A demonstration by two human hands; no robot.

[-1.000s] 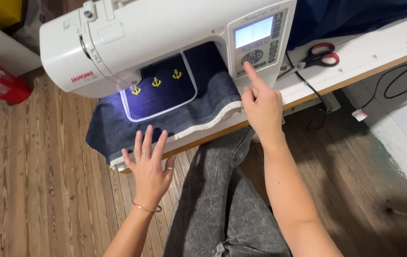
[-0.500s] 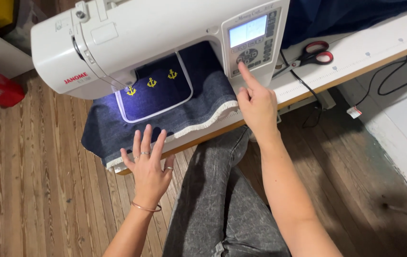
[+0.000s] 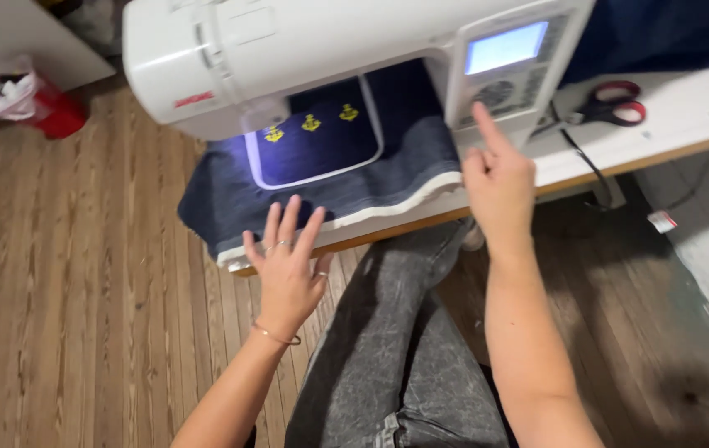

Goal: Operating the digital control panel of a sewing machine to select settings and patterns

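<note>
A sewing machine (image 3: 304,58) has a smooth, slightly glossy white plastic shell, with a glassy lit screen (image 3: 505,47) on its front panel. Under it lies dark navy cloth (image 3: 354,166), matt and woven, stitched with yellow thread motifs and framed by a smooth white plastic hoop (image 3: 371,141). The table (image 3: 686,116) has a matt white top and a bare wood edge. Scissors (image 3: 607,101) have red plastic handles. The floor (image 3: 64,274) is worn, grainy wood planks. The trousers (image 3: 404,340) are mottled grey denim.
</note>
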